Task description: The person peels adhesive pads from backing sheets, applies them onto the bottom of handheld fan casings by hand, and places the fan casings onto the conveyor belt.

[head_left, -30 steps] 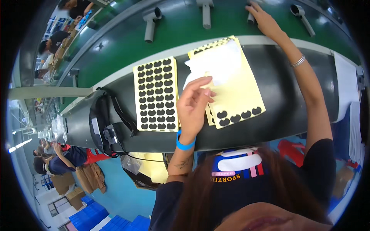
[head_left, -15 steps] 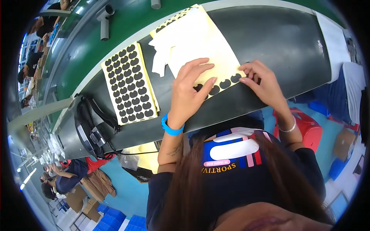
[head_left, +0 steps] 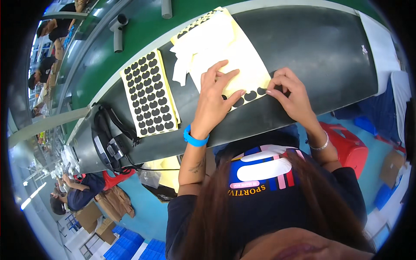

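Observation:
A pale yellow sheet of round black stickers [head_left: 238,102] lies on the dark worktop, with a row of stickers showing along its near edge. White paper pieces [head_left: 203,41] cover much of its upper part. My left hand [head_left: 213,95], a blue band on its wrist, rests on the sheet with fingers spread; it grips nothing. At the sheet's near right corner, my right hand [head_left: 291,93] has thumb and forefinger pinched together beside the last black sticker. Whether they hold the sheet's corner or the sticker's edge is hard to make out.
Left of my hands lies a stack of sticker sheets [head_left: 148,95]. A black strapped device with a cable [head_left: 110,145] sits at the worktop's left end. A grey handheld scanner [head_left: 118,32] is beyond the far edge. A red stool [head_left: 346,147] stands at right.
The view has shifted slightly. My right thumb and forefinger have drawn closer together at the sheet's corner. My left hand stays on the sheet, its fingers slightly shifted.

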The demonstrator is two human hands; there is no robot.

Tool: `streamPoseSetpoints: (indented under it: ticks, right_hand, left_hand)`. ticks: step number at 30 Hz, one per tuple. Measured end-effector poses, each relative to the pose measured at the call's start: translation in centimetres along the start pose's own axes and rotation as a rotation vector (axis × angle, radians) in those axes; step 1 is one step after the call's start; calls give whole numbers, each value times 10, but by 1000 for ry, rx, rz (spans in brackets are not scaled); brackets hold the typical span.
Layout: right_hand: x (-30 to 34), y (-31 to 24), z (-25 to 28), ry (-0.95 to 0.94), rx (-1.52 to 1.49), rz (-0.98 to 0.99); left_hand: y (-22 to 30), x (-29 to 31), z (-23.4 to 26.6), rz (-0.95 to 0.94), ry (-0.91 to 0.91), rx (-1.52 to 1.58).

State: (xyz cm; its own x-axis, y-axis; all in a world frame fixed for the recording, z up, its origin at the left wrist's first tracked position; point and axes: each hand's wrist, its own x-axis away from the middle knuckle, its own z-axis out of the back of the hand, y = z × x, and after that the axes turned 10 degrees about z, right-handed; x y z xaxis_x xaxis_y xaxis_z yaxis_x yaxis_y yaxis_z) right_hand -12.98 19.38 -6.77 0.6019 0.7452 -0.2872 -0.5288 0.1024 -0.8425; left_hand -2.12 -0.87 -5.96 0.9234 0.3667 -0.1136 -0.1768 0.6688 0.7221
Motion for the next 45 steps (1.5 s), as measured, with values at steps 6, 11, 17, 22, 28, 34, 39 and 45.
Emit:
streamPoseSetpoints:
  ticks: [6, 11, 17, 22, 28, 34, 39, 45]
  right_hand:
    - [5, 17, 4, 385, -169, 75]
    - [17, 32, 5, 388, -196, 102]
    - [8, 22, 2, 497, -139, 70]
    - [2, 21, 5, 484, -69, 54]
    - [3, 18, 7, 363, -46, 50]
    - [7, 25, 1, 394, -140, -4]
    - [-5, -18, 2, 391, -358, 34]
    - [-13, -68, 8, 282, -504, 184]
  left_hand:
    - [1, -5, 11, -24, -113, -29]
    - [-38, -64, 47, -88, 119, -56]
    - [-115, -165, 87, 181, 440, -506]
    - [-140, -191, 106, 241, 538, -289]
    - [-74, -168, 138, -31, 557, 433]
    - [3, -69, 119, -36, 456, 457]
    - [26, -4, 65, -84, 322, 330]
    - [40, 13, 33, -155, 292, 530]
